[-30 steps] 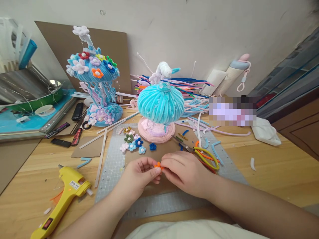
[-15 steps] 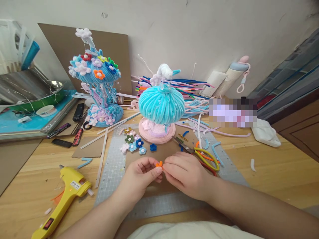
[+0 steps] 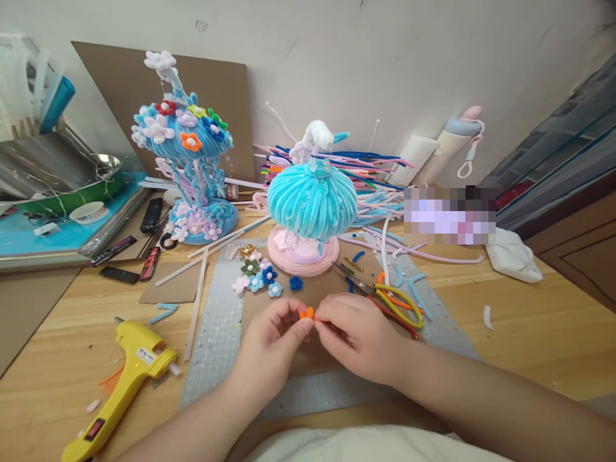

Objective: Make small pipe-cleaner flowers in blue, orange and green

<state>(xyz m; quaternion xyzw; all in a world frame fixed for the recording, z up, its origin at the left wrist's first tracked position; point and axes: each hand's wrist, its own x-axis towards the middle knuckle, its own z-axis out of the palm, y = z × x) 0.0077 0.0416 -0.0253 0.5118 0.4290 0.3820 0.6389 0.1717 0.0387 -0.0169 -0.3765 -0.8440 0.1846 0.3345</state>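
Note:
My left hand (image 3: 272,343) and my right hand (image 3: 359,333) meet over the grey cutting mat (image 3: 216,333), fingertips pinched together on a small orange pipe-cleaner piece (image 3: 307,314). Just beyond them lie several small pipe-cleaner flowers (image 3: 257,279) and a dark blue flower (image 3: 295,283). A turquoise dome on a pink base (image 3: 310,205) stands behind those. Scissors with yellow-green handles (image 3: 389,301) lie right beside my right hand.
A yellow glue gun (image 3: 125,378) lies at the front left. A finished blue flower-covered model (image 3: 185,173) stands at the back left before a cardboard sheet. Loose pipe cleaners (image 3: 366,170) pile along the wall. White cloth (image 3: 513,253) sits at the right.
Both hands have crept slightly away from me and turned the orange piece between the fingertips. Nothing else on the table has moved.

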